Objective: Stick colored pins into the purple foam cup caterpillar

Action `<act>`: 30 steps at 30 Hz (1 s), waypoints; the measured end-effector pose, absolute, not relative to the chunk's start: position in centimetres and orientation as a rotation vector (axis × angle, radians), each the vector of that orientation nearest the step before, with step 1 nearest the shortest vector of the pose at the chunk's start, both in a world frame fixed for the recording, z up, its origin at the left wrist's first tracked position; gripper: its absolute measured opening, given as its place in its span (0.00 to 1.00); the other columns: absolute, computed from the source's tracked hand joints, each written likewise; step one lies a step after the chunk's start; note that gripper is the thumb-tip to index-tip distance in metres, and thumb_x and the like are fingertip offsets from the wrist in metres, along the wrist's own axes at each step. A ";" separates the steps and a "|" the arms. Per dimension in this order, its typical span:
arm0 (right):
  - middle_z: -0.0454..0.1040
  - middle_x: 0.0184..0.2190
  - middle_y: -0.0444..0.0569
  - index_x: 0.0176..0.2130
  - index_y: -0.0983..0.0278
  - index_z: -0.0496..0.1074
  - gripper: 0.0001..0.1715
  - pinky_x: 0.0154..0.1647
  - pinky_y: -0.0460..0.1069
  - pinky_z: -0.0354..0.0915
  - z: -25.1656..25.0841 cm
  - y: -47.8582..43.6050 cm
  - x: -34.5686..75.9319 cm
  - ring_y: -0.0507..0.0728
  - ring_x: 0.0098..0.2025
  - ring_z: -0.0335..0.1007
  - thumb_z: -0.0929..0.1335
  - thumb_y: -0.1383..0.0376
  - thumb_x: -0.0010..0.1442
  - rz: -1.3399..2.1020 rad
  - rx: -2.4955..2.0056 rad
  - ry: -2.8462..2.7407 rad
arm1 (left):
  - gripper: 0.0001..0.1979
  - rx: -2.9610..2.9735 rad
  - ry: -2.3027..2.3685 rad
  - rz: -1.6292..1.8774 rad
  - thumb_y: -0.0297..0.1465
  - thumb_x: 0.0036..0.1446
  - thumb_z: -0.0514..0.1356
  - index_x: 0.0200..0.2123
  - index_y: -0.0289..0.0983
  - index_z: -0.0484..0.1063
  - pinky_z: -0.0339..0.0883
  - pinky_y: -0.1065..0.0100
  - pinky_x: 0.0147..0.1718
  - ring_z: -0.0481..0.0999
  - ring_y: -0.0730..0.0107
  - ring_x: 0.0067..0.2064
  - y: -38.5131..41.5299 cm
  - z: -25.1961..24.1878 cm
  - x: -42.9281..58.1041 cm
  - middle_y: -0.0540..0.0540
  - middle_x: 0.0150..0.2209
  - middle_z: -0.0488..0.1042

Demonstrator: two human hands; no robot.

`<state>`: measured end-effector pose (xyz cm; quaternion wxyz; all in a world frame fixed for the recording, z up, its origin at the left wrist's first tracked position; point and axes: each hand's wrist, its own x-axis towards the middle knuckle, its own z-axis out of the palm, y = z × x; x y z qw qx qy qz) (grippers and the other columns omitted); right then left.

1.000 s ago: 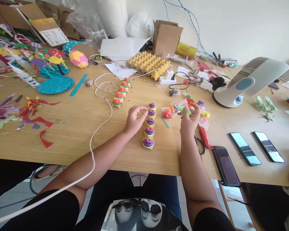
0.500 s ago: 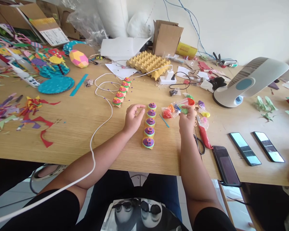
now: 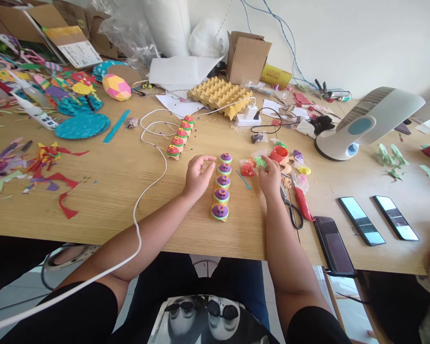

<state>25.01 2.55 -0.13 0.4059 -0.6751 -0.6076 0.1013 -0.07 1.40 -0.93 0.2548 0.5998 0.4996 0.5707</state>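
My left hand [image 3: 199,176] rests on the table, fingers curved and thumb apart, with nothing in it. Beside its fingertips stands a row of egg-carton cups [image 3: 222,181] topped with purple and green clay, small orange rings and dark dots. My right hand [image 3: 270,177] is across the row, its fingers closed at the edge of a small clear bag of green clay [image 3: 261,161]; the fingertips are partly hidden. Left of that bag lies a bag of red clay [image 3: 248,168]. A thin blue stick [image 3: 243,180] lies between the row and my right hand.
A second row of cups with red tops [image 3: 178,141] stands farther back. Scissors [image 3: 293,210], a red-handled cutter [image 3: 303,200], a red ring [image 3: 278,153] and phones [image 3: 335,246] lie to the right. A white fan [image 3: 365,122] stands behind them. A white cable [image 3: 138,210] crosses my left forearm.
My right hand has moved left and slightly toward me, with the bag of green clay shifting left too. The red ring and scissors show more fully. My left hand has stayed put.
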 end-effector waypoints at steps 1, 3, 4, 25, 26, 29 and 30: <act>0.71 0.55 0.59 0.59 0.66 0.71 0.27 0.61 0.57 0.62 -0.2 2.6 25.0 0.61 0.58 0.66 0.62 0.67 0.61 0.255 -1.711 -1.570 | 0.07 1.628 1.359 1.551 0.32 0.61 0.60 0.42 0.41 0.76 0.67 0.63 0.47 0.75 0.63 0.50 1.4 -0.9 -0.1 0.46 0.47 0.78; 0.69 0.58 0.59 0.60 0.65 0.70 0.28 0.63 0.58 0.60 -0.2 2.4 24.9 0.62 0.61 0.63 0.62 0.67 0.61 0.206 -1.749 -1.612 | 0.07 1.624 1.362 1.555 0.32 0.61 0.60 0.42 0.41 0.76 0.67 0.63 0.47 0.75 0.63 0.50 1.3 -0.9 -0.1 0.46 0.47 0.78; 0.68 0.59 0.59 0.60 0.64 0.70 0.28 0.64 0.59 0.58 -0.1 2.3 24.9 0.63 0.62 0.62 0.63 0.66 0.61 0.159 -1.770 -1.620 | 0.08 1.622 1.361 1.556 0.32 0.61 0.60 0.42 0.41 0.76 0.67 0.63 0.46 0.75 0.63 0.50 1.3 -0.9 -0.1 0.46 0.47 0.78; 0.77 0.49 0.55 0.48 0.57 0.79 0.17 0.59 0.66 0.60 1.5 0.4 22.8 0.67 0.54 0.68 0.65 0.59 0.63 0.280 -1.986 -1.884 | 0.07 1.629 1.358 1.515 0.31 0.61 0.60 0.43 0.41 0.76 0.68 0.64 0.47 0.75 0.64 0.49 1.0 -0.6 0.0 0.46 0.47 0.78; 0.76 0.52 0.55 0.52 0.57 0.77 0.20 0.61 0.67 0.59 1.4 0.6 22.8 0.67 0.56 0.68 0.65 0.59 0.63 0.285 -1.951 -1.909 | 0.07 1.628 1.360 1.514 0.31 0.61 0.60 0.43 0.41 0.76 0.69 0.64 0.47 0.75 0.64 0.49 1.0 -0.5 0.0 0.46 0.47 0.78; 0.67 0.64 0.56 0.61 0.58 0.70 0.27 0.67 0.68 0.52 1.0 1.1 22.9 0.67 0.64 0.61 0.65 0.60 0.63 0.260 -1.879 -1.942 | 0.07 1.629 1.356 1.521 0.30 0.61 0.60 0.42 0.41 0.76 0.69 0.63 0.47 0.75 0.64 0.49 1.0 -0.5 0.0 0.46 0.47 0.78; 0.64 0.66 0.56 0.62 0.59 0.69 0.28 0.68 0.68 0.50 0.8 1.2 23.0 0.67 0.67 0.58 0.65 0.60 0.64 0.233 -1.881 -1.931 | 0.07 1.630 1.354 1.524 0.30 0.61 0.60 0.42 0.41 0.75 0.69 0.63 0.47 0.75 0.63 0.49 1.0 -0.5 0.0 0.46 0.47 0.78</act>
